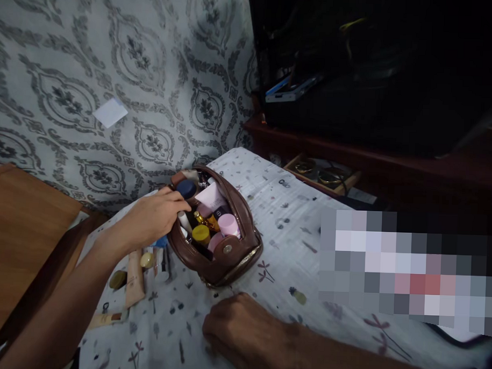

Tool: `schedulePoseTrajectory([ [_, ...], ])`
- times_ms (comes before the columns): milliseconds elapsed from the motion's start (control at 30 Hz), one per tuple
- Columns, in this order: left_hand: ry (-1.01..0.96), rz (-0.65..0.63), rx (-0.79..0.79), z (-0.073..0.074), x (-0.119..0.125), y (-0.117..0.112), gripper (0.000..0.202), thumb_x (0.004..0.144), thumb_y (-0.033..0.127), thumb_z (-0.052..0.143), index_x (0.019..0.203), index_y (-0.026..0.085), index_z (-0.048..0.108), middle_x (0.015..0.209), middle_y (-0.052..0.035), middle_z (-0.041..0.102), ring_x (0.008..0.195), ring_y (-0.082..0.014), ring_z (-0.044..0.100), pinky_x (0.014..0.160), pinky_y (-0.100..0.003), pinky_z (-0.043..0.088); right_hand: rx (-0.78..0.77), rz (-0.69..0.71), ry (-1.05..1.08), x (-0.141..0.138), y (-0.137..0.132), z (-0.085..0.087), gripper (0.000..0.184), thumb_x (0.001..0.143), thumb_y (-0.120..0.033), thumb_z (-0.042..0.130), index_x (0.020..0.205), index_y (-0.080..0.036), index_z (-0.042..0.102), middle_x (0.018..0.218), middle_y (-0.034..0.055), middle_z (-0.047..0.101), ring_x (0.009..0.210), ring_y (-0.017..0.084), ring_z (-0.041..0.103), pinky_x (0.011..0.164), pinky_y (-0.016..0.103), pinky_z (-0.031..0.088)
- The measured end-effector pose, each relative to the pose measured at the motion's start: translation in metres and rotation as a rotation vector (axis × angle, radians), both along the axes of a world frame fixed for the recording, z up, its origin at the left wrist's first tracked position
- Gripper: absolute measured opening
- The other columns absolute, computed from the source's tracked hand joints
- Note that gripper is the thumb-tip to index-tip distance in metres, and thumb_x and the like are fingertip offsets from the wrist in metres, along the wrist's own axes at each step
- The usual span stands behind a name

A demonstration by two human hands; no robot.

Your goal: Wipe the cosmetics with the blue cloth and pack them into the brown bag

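Beside the bag [221,271], a beige tube [135,283]

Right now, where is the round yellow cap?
Left of centre in the head view, the yellow cap sits inside the brown leather bag, left of the pale pink cylinder.

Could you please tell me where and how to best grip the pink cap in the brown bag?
Probably from above, pinching the pink cap across its round side: its top faces up in the open mouth of the brown bag, whose wall, with a yellow lid nearby, seems to leave little room at the sides.
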State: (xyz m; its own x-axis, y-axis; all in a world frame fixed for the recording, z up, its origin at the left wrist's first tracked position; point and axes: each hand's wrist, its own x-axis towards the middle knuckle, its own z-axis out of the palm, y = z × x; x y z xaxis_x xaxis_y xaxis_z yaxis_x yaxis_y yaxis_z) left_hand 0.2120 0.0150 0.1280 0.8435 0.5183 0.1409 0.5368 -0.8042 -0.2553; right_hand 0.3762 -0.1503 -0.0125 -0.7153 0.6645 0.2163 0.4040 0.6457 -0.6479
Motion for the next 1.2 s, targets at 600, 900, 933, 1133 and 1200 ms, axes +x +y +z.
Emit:
schedulePoseTrajectory([
  [600, -0.468, 0.368, -0.083, -0.001, -0.069, -0.024, 0.038, 0.083, 0.016, 0.041, 0.112, 0.014, 0.067, 0.105, -0.0065, 0.073, 0.101, -0.0215, 0.067, 0.093, -0.034, 0.052, 0.026, -0.022, 0.001, -0.007, 0.002, -0.012, 0.027, 0.097, -0.014, 0.043, 0.081, -0.016, 0.065, 0.081, 0.0062, 0.072, 0.071, 0.017, 0.066, 0.063, 0.027, 0.039],
  [900, -0.171, 0.679, -0.242, -0.090, -0.149, -0.032, 0.035, 0.086, 0.025, 0.048, 0.113, 0.018, 0.067, 0.113, -0.0100, 0.071, 0.112, -0.0279, 0.062, 0.096, -0.040, 0.050, -0.080, -0.102, 0.060, -0.011, 0.005, -0.024, 0.030, 0.098, -0.021, 0.043, 0.086, -0.016, 0.069, 0.083, 0.0082, 0.073, 0.074, 0.019, 0.068, 0.067, 0.028, 0.043],
  [933, -0.133, 0.676, -0.250, -0.095, -0.150, -0.036, 0.034, 0.085, 0.027, 0.050, 0.115, 0.020, 0.067, 0.116, -0.0103, 0.070, 0.116, -0.0294, 0.060, 0.096, -0.040, 0.050, -0.091, -0.106, 0.060, -0.012, 0.005, -0.025, 0.029, 0.098, -0.021, 0.043, 0.087, -0.016, 0.070, 0.083, 0.0085, 0.073, 0.075, 0.019, 0.068, 0.067, 0.028, 0.043],
  [1133, -0.037, 0.712, -0.244, -0.104, -0.147, -0.049, 0.039, 0.088, 0.025, 0.051, 0.125, 0.021, 0.061, 0.128, -0.0132, 0.062, 0.125, -0.0318, 0.053, 0.097, -0.042, 0.049, -0.136, -0.131, 0.053, -0.016, 0.003, -0.022, 0.024, 0.095, -0.018, 0.048, 0.088, -0.015, 0.071, 0.086, 0.0085, 0.074, 0.078, 0.019, 0.069, 0.069, 0.026, 0.044],
  [1200, -0.006, 0.734, -0.244, -0.105, -0.145, -0.049, 0.041, 0.087, 0.024, 0.052, 0.128, 0.021, 0.059, 0.129, -0.0134, 0.062, 0.126, -0.0320, 0.053, 0.095, -0.041, 0.049, -0.128, -0.122, 0.031, -0.019, 0.002, -0.017, 0.024, 0.095, -0.017, 0.049, 0.087, -0.015, 0.071, 0.087, 0.0083, 0.075, 0.079, 0.018, 0.070, 0.069, 0.026, 0.043],
])
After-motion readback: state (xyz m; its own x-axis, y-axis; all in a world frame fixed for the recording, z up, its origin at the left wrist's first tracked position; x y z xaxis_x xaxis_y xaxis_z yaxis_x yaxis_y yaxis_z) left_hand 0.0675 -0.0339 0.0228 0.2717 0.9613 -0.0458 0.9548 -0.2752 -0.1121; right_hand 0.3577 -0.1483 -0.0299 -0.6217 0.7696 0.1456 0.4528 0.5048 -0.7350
